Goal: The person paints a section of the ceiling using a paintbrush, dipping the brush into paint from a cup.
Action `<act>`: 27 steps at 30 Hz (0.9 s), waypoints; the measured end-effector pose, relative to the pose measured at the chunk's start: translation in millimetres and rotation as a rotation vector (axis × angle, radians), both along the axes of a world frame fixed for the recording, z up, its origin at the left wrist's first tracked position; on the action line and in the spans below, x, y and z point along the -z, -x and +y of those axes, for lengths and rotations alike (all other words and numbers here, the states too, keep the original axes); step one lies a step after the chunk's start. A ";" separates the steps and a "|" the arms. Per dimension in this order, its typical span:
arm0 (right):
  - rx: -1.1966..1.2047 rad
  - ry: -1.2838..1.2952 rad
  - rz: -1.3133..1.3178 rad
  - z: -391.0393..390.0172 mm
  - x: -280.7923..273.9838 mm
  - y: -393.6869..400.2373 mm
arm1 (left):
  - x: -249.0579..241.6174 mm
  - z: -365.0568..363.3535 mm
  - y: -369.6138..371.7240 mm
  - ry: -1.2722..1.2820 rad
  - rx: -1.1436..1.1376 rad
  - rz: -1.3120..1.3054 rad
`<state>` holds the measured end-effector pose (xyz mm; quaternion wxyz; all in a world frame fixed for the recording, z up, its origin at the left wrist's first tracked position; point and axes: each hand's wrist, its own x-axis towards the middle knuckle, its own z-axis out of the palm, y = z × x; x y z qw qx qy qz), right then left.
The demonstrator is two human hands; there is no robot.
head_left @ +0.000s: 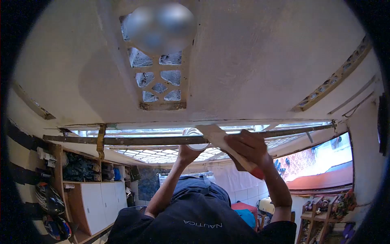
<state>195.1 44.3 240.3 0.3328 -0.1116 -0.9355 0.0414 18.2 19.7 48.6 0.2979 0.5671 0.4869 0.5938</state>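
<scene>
Pale wall (pixel 243 61), rod (pixel 134 141), right hand (pixel 250 148), white cupboard (pixel 95 199)

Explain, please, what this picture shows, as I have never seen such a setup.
There is no machine: a camera worn on a person's head took this one wide, curved view of their two bare hands. The left hand holds a white round-rimmed object, partly behind a long bar; I cannot tell exactly what it is. The right hand grips a long pale piece with a red end. Helmets rest beside a cabinet at left.
</scene>
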 end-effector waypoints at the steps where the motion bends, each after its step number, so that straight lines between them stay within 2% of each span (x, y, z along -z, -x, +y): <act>1: 0.047 0.061 -0.089 2.9 1.8 2.5 | -7.6 -1.7 -0.4 0.013 -0.013 -0.039; 5: 0.095 0.011 -0.094 28.3 -10.4 21.8 | 1.0 -0.7 2.3 0.002 -0.049 0.025; 7: 0.010 -0.187 0.009 34.0 -44.4 22.5 | 7.3 -0.3 3.7 -0.012 -0.070 0.119; 8: 0.036 -0.383 0.062 36.5 -62.4 21.5 | 4.6 -0.7 2.8 -0.012 -0.069 0.118; 9: 0.021 -0.432 0.155 41.9 -75.0 16.3 | -0.1 -1.9 2.0 -0.019 -0.057 0.066; 10: 0.105 -0.631 0.122 37.5 -104.2 12.4 | -3.3 -2.1 1.5 -0.029 -0.045 0.017; 11: 0.412 -0.631 0.097 23.0 -119.0 10.6 | -4.0 -2.3 1.7 -0.035 -0.044 0.019; 12: 0.451 -0.750 0.017 5.7 -148.4 24.3 | -4.4 -3.2 1.7 -0.024 -0.073 0.060; 13: 0.452 -0.763 0.021 0.7 -154.6 24.2 | -5.0 -2.4 1.4 -0.019 -0.104 0.099; 17: 0.681 -0.356 -0.618 -28.4 -159.5 23.6 | 6.1 0.8 1.5 0.015 -0.107 0.066; 18: 0.634 -0.374 -0.497 -22.6 -128.9 18.4 | 13.1 3.1 1.8 0.014 -0.105 0.056; 19: 0.271 -0.148 -0.224 -4.5 -105.1 15.0 | 11.9 2.3 1.8 0.038 -0.098 0.021; 20: 0.051 -0.150 -0.064 15.1 -75.0 16.9 | 8.7 1.4 1.0 0.063 -0.086 -0.012; 22: -0.036 0.006 -0.144 26.9 -50.1 27.1 | 2.7 -0.2 1.1 0.085 -0.070 -0.080; 24: -0.025 -0.033 -0.194 31.4 -52.1 30.5 | 4.4 0.7 2.9 0.055 -0.079 -0.012; 25: -0.023 -0.041 -0.190 33.8 -61.1 29.5 | 2.9 1.4 4.2 0.023 -0.100 0.109; 27: 0.040 -0.156 -0.299 38.5 -93.5 22.0 | 5.2 1.0 2.8 -0.010 -0.116 0.088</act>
